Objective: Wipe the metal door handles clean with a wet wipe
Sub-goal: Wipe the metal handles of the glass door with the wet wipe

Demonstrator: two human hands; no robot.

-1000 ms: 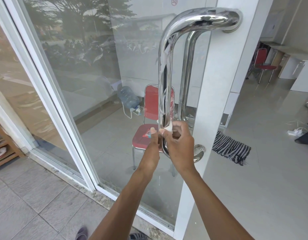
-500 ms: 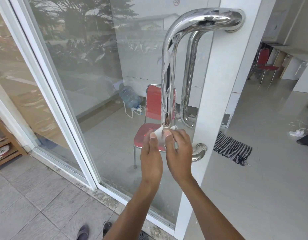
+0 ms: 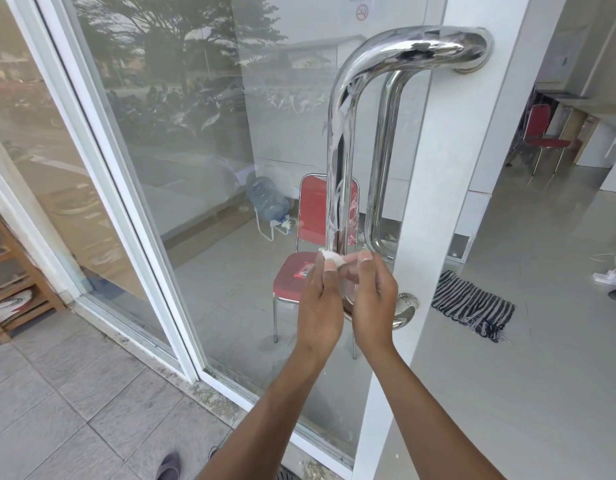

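A shiny metal pull handle (image 3: 341, 161) curves out from the white door frame (image 3: 434, 209), with a second handle (image 3: 382, 161) behind the glass. Remnants of clear plastic film cling to the near handle's shaft. Both my hands are raised in front of its lower end. My left hand (image 3: 320, 303) pinches a small wadded white wet wipe (image 3: 332, 257) at its fingertips. My right hand (image 3: 372, 296) has its fingertips on the same wipe from the right. The handle's lower bend is partly hidden behind my hands.
Behind the glass door (image 3: 195, 150) stand a red chair (image 3: 313, 216) and a water jug (image 3: 268, 202). A striped rug (image 3: 473, 306) lies on the tiled floor inside. A wooden shoe rack (image 3: 12, 282) is at the left. My feet (image 3: 168, 465) are on the paving below.
My hands have come slightly away from the handle's shaft and now hold the wipe between their fingertips in front of it. The view has shifted a little to the left and down.
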